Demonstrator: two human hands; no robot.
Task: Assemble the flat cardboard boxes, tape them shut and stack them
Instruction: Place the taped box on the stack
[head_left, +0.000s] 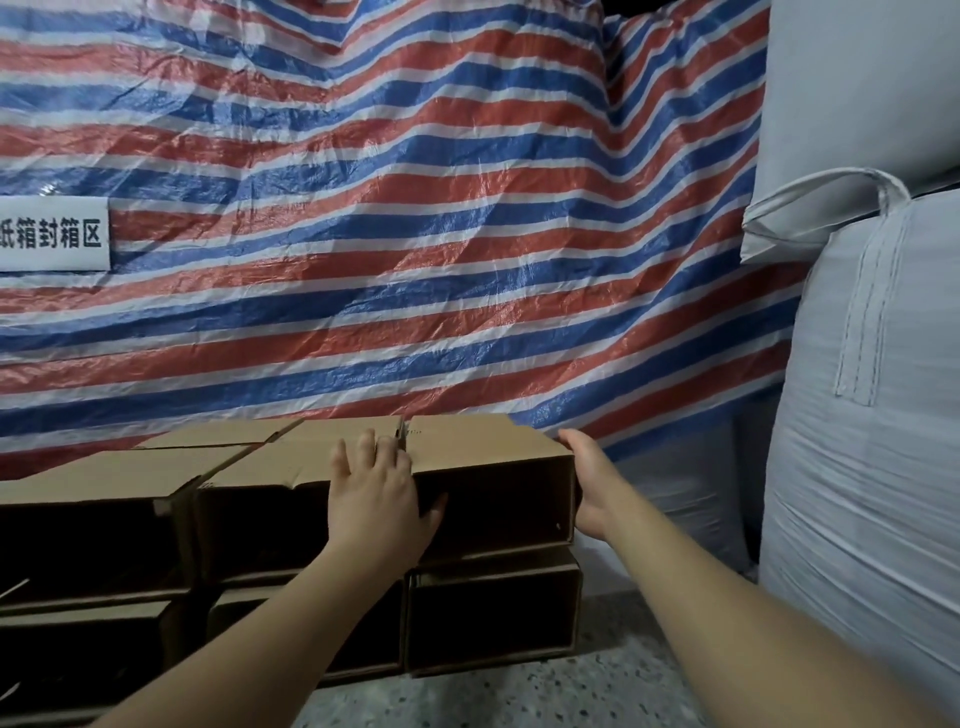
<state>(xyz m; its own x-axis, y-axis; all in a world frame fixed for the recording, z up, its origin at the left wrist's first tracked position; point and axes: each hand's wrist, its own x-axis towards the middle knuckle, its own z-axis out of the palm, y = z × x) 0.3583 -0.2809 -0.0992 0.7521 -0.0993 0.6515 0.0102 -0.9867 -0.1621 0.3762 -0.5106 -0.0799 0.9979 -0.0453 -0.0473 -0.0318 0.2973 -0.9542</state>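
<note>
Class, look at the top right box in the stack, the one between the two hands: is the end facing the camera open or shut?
Open. The top right box shows a dark hollow interior, with no flaps across it.

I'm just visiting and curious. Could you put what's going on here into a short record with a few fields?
Place: speckled floor in front of a red, white and blue striped tarp
Stack: open-fronted cardboard boxes in two rows visible
Box being handled: top right box
Left hand: flat on the box's left top edge, thumb over its open front
Right hand: pressed against its right side
Box below: lower right box, open front facing the camera
Right of stack: large white bulk bags
Sign: white label with Chinese characters, on the tarp
</note>
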